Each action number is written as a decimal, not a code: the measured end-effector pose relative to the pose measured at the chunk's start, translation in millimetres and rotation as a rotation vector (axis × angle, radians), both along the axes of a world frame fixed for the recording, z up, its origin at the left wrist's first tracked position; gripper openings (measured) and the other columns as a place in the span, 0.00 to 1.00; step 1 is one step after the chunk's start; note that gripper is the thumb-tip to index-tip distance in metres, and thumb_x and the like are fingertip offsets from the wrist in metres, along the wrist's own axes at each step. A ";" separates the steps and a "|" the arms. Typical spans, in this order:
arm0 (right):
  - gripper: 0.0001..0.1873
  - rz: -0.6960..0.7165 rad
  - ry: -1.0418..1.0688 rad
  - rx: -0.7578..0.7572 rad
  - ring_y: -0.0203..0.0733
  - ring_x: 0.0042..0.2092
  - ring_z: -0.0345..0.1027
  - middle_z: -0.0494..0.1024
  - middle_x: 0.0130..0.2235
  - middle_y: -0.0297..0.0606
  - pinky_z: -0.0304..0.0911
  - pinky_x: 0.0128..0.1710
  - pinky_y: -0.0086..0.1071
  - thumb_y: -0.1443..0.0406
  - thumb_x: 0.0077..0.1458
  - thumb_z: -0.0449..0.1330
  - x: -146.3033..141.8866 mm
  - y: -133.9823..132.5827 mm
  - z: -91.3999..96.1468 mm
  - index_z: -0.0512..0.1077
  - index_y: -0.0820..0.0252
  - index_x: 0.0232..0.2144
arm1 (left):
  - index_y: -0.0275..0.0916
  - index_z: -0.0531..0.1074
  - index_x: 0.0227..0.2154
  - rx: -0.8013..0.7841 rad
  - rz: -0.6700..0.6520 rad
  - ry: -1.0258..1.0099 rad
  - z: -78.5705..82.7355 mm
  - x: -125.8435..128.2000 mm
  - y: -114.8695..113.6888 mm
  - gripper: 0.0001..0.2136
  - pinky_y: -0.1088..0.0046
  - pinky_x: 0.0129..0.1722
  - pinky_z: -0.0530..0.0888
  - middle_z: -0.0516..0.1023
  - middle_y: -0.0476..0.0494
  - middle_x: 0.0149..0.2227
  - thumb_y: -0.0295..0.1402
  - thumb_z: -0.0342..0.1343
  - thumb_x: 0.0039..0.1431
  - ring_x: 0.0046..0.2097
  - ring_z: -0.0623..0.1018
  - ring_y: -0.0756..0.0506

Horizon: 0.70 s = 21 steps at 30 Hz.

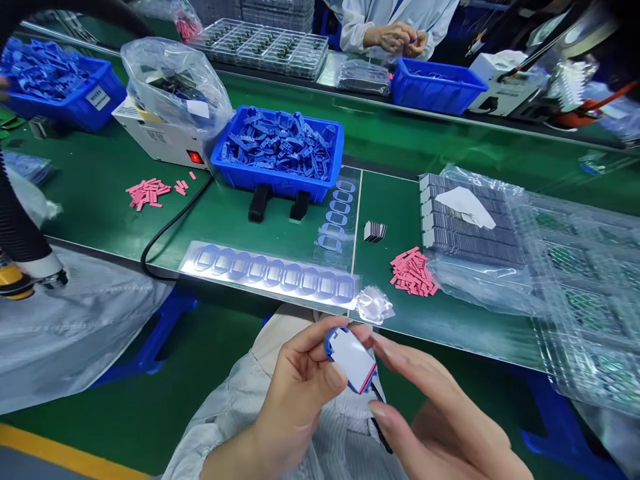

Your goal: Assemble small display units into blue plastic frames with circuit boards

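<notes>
Over my lap, my left hand [295, 393] pinches a small blue-framed part with a white face and a pink strip along one edge [351, 359], thumb on top. My right hand [430, 413] meets it from the right, its fingertips on the part's far edge and lower corner, the fingers only loosely bent. Just ahead on the green belt [100, 193] lie a clear strip of blue oval frames [273, 273], a crumpled bit of clear film [375, 305] and a pile of pink strips [413, 272].
A blue bin of blue frames [280, 150] stands mid-belt, a second strip of ovals [336, 217] to its right. Bagged dark parts [470, 223] and clear trays [585, 293] lie right. More pink strips [150, 192], a white box [155, 133] and a black cable [170, 227] sit left. A co-worker's hands [397, 37] work opposite.
</notes>
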State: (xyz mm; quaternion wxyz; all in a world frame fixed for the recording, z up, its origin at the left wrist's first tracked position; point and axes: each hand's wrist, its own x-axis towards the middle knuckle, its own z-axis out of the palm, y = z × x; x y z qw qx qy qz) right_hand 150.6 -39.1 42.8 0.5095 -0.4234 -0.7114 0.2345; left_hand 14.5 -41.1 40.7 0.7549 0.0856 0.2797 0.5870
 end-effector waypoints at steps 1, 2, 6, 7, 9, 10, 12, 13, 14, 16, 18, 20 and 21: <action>0.23 -0.002 0.034 -0.013 0.50 0.45 0.72 0.77 0.45 0.42 0.72 0.39 0.42 0.69 0.51 0.65 -3.7 2.1 -1.0 0.71 0.59 0.50 | 0.46 0.79 0.39 0.009 0.010 0.007 -0.7 0.9 0.4 0.15 0.84 0.42 0.74 0.84 0.53 0.39 0.35 0.68 0.45 0.43 0.81 0.51; 0.22 0.003 0.040 -0.028 0.51 0.46 0.72 0.77 0.45 0.43 0.71 0.40 0.43 0.67 0.50 0.66 -6.6 3.9 -1.8 0.71 0.59 0.49 | 0.46 0.79 0.39 0.016 0.021 0.014 -1.3 1.9 0.9 0.15 0.85 0.42 0.74 0.84 0.53 0.39 0.36 0.68 0.45 0.43 0.81 0.51; 0.21 -0.002 0.064 -0.073 0.50 0.45 0.71 0.77 0.44 0.42 0.70 0.40 0.42 0.66 0.49 0.67 -12.4 7.5 -4.1 0.73 0.57 0.47 | 0.47 0.79 0.39 0.016 0.074 0.040 -4.1 6.6 2.2 0.16 0.83 0.44 0.73 0.84 0.50 0.41 0.38 0.68 0.44 0.46 0.80 0.49; 0.20 -0.006 0.084 -0.090 0.49 0.45 0.71 0.78 0.43 0.42 0.70 0.39 0.41 0.66 0.50 0.67 -13.1 7.8 -4.4 0.73 0.56 0.47 | 0.47 0.79 0.39 0.013 0.088 0.046 -4.8 8.1 2.2 0.16 0.82 0.45 0.73 0.84 0.50 0.41 0.38 0.68 0.44 0.46 0.80 0.48; 0.18 -0.013 0.121 -0.118 0.48 0.44 0.72 0.79 0.42 0.41 0.71 0.39 0.40 0.64 0.51 0.66 -14.1 8.5 -5.1 0.73 0.55 0.46 | 0.48 0.79 0.38 -0.001 0.126 0.054 -5.7 11.7 2.1 0.16 0.80 0.46 0.73 0.84 0.50 0.41 0.39 0.69 0.43 0.47 0.80 0.47; 0.18 -0.021 0.134 -0.121 0.47 0.43 0.73 0.79 0.42 0.41 0.72 0.38 0.39 0.63 0.52 0.66 -14.5 9.2 -5.3 0.73 0.55 0.46 | 0.48 0.79 0.38 -0.015 0.146 0.061 -5.7 13.6 2.2 0.16 0.80 0.46 0.73 0.84 0.50 0.40 0.39 0.69 0.41 0.46 0.80 0.47; 0.16 -0.042 0.137 -0.092 0.45 0.42 0.74 0.80 0.41 0.40 0.72 0.38 0.38 0.63 0.53 0.65 -14.5 11.7 -5.3 0.74 0.54 0.45 | 0.48 0.80 0.36 -0.053 0.185 0.082 -4.4 17.8 2.9 0.17 0.81 0.45 0.74 0.85 0.50 0.39 0.40 0.70 0.39 0.44 0.81 0.47; 0.15 -0.053 0.133 -0.064 0.44 0.41 0.74 0.80 0.40 0.39 0.73 0.38 0.37 0.62 0.53 0.64 -14.0 13.6 -4.9 0.74 0.54 0.45 | 0.48 0.80 0.35 -0.076 0.195 0.096 -3.3 19.8 3.7 0.17 0.80 0.44 0.75 0.85 0.50 0.38 0.41 0.70 0.38 0.44 0.81 0.47; 0.14 -0.063 0.128 -0.031 0.43 0.40 0.75 0.80 0.39 0.39 0.73 0.37 0.35 0.62 0.54 0.64 -13.1 15.8 -4.2 0.74 0.54 0.45 | 0.48 0.80 0.35 -0.097 0.203 0.113 -2.0 21.9 4.8 0.17 0.79 0.43 0.75 0.85 0.49 0.38 0.42 0.70 0.37 0.43 0.81 0.46; 0.14 -0.078 0.120 0.034 0.42 0.38 0.75 0.81 0.38 0.39 0.73 0.37 0.34 0.60 0.55 0.63 -10.1 21.0 -2.0 0.74 0.55 0.44 | 0.48 0.80 0.34 -0.122 0.216 0.146 0.2 26.0 8.0 0.18 0.78 0.42 0.77 0.85 0.48 0.37 0.44 0.70 0.35 0.42 0.82 0.44; 0.15 -0.102 0.108 0.082 0.42 0.38 0.75 0.81 0.38 0.39 0.72 0.36 0.34 0.58 0.55 0.62 -5.8 26.2 0.5 0.74 0.55 0.44 | 0.47 0.81 0.32 -0.144 0.235 0.179 1.5 30.7 12.0 0.19 0.77 0.40 0.78 0.85 0.48 0.36 0.44 0.71 0.33 0.41 0.82 0.43; 0.15 -0.137 0.104 0.106 0.41 0.36 0.75 0.80 0.37 0.40 0.72 0.34 0.33 0.56 0.55 0.62 -1.1 30.3 1.4 0.74 0.54 0.43 | 0.47 0.80 0.30 -0.163 0.252 0.209 1.4 36.3 15.9 0.19 0.77 0.38 0.78 0.85 0.49 0.35 0.44 0.72 0.31 0.40 0.83 0.43; 0.15 -0.155 0.107 0.106 0.40 0.35 0.74 0.80 0.37 0.40 0.71 0.32 0.33 0.55 0.55 0.61 1.2 31.6 0.6 0.74 0.54 0.43 | 0.47 0.80 0.30 -0.168 0.258 0.218 0.8 39.4 17.4 0.19 0.77 0.37 0.78 0.85 0.49 0.35 0.44 0.72 0.30 0.39 0.83 0.43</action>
